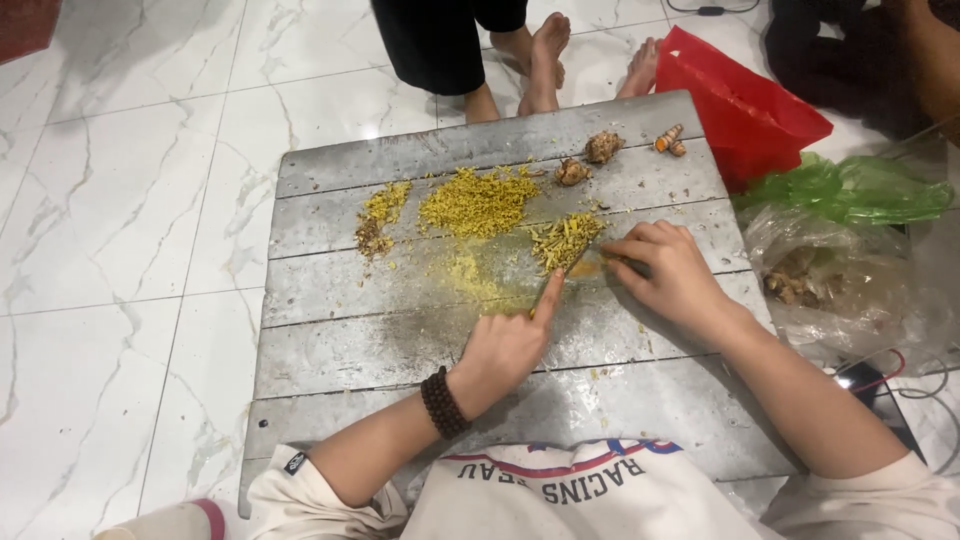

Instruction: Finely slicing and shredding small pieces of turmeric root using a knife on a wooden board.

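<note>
White marble-veined tile floor (120,200) all round. On it, a grey metal board of joined planks (400,350), the work surface. At its far edge, another person's bare feet (540,60), just off the board. To the right, off the board: a crumpled red plastic bag (740,110), a green plastic bag (860,190), and a clear plastic bag with brown roots inside (830,280), touching each other.

On the board, mid-upper part: a large heap of finely chopped yellow root (478,202); left of it a smaller yellow-brown heap (378,218); right of it a pile of coarser yellow strips (565,240). Near the far edge, two knobbly brown root pieces (590,158) and one small orange-cut root stub (670,139).

Left hand (505,350), dark bead bracelet (443,402) at the wrist, closed round a knife handle, forefinger laid along the yellow-stained blade (558,280), which reaches into the strips. Right hand (670,275) curled, fingertips pressing down beside the blade; what lies under them cannot be made out.
</note>
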